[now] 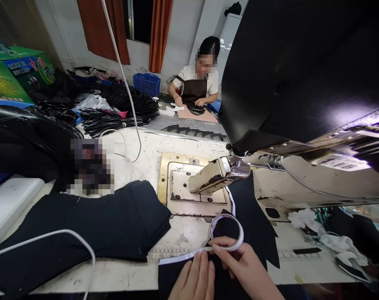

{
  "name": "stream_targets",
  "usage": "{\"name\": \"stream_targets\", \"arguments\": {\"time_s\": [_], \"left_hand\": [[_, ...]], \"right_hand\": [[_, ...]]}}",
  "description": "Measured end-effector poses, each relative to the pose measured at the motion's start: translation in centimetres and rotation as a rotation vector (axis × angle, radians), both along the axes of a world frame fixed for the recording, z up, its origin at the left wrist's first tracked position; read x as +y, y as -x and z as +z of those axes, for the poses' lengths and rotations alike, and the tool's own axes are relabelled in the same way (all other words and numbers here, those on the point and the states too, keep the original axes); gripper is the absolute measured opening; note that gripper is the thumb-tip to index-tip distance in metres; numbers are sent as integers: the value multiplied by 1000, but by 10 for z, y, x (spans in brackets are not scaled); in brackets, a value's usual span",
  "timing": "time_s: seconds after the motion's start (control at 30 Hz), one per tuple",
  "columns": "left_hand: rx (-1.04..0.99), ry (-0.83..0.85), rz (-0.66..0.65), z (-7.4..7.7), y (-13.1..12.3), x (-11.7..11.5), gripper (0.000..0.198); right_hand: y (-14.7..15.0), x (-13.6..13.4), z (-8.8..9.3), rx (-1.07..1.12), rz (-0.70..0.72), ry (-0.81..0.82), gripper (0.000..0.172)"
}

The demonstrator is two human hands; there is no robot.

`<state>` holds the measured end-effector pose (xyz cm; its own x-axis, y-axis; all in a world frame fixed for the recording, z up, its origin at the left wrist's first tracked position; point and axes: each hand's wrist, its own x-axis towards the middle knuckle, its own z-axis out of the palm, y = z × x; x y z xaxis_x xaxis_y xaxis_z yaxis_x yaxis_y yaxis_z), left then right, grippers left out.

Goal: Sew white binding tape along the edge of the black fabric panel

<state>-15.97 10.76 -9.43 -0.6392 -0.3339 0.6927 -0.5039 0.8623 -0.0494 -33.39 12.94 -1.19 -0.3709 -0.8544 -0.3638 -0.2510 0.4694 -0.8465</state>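
Observation:
A roll of white tape (241, 233) is gripped near its lower rim by my right hand (244, 266), thumb and fingers pinched on it. From the roll a white tape strip (176, 259) runs left along the top edge of a black fabric piece (166, 280). My left hand (194, 280) lies on that piece, fingers stretched out and their tips at the strip. Just beyond, another black piece (250, 204) with white tape along its left edge lies beside the sewing machine's arm (211, 177).
A stack of black cut pieces (92, 225) lies to the left, near a white box (12, 208). A white cable (131, 100) hangs over the table. The machine's dark head (289, 75) overhangs the right. Across the table a person (195, 83) handles dark pieces. White scraps (304, 218) lie at right.

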Motion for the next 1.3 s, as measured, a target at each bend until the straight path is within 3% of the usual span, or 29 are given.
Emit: {"name": "stream_targets", "arguments": {"time_s": [0.13, 0.33, 0.73, 0.93, 1.17, 1.3], "left_hand": [[-7, -16, 43, 3, 5, 2, 27], [-76, -19, 83, 4, 15, 0, 35], [-110, 30, 97, 2, 17, 2, 32], [-85, -2, 105, 4, 19, -1, 34], [-158, -87, 99, 15, -24, -14, 32], [-100, -28, 98, 14, -19, -7, 32]], "right_hand": [[20, -3, -5, 152, 7, 156, 29], [26, -6, -14, 180, 24, 206, 26], [20, -14, -13, 352, 95, 244, 23], [22, -21, -8, 411, 133, 147, 24], [-20, -21, -15, 401, 131, 120, 27], [-39, -20, -22, 330, 53, 115, 28]]}}
